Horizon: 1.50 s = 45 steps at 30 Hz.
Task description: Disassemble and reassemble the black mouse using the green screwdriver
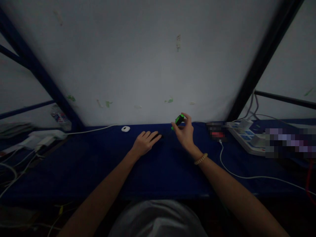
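In the head view, my right hand is raised a little above the blue tabletop. Its thumb and fingers pinch a small black block-like object with bright green edges, held tilted; its exact kind I cannot make out. A beaded bracelet circles that wrist. To the left, my left hand rests palm down on the tabletop, fingers stretched out and slightly apart. A dark patch by its fingertips is too dim to identify. Beyond this hand lies a small white rounded device near the wall.
White power strips with plugs stand at the left and right. A white cable curves across the right side from a blurred dark item. Blue frame posts flank the wall behind the tabletop.
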Motion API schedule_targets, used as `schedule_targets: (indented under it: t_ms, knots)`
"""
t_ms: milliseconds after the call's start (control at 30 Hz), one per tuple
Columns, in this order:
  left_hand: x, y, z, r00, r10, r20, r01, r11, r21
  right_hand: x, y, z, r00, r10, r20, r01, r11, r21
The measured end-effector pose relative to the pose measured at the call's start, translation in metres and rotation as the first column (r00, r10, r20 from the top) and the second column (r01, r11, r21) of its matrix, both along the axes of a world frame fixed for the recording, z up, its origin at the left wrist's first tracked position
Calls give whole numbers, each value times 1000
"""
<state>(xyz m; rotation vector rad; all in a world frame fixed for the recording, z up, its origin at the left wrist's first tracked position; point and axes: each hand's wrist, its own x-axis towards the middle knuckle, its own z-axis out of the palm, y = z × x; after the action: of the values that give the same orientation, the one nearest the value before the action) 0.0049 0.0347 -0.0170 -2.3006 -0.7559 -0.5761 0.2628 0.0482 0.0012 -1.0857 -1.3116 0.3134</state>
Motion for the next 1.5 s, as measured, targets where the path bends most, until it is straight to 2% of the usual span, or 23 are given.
schedule_targets:
  t_ms: [100, 200, 333, 433, 600, 733, 933, 1167, 1500]
  knots:
    - [0, 2, -2, 999, 4, 46, -4, 1000, -20, 15, 13, -8, 990, -134, 49, 140, 981, -137]
    - [0, 4, -4, 992, 16, 127, -11, 999, -42, 29, 25, -18, 973, -174, 152, 204, 955, -217]
    - [-1, 4, -3, 974, 25, 227, -6, 996, -84, 33, 34, -30, 943, -35, 331, 136, 949, -286]
    - [-2, 3, -1, 966, 24, 256, 7, 993, -120, 28, 37, -38, 887, 95, 452, 52, 952, -302]
    - [-2, 4, 1, 959, 30, 281, 18, 986, -167, 18, 31, -41, 796, 171, 581, -11, 963, -269]
    - [-2, 5, 1, 953, 33, 300, 24, 983, -185, 10, 21, -32, 743, 202, 637, -110, 977, -182]
    - [0, 5, -1, 945, 34, 325, 35, 978, -205, -3, 10, -24, 670, 249, 699, -241, 964, -112]
    - [0, 5, -2, 942, 33, 334, 46, 973, -227, -7, 7, -26, 648, 268, 713, -285, 953, -99]
    - [3, 3, -1, 935, 35, 352, 59, 966, -253, -12, 4, -24, 651, 246, 718, -259, 961, -95]
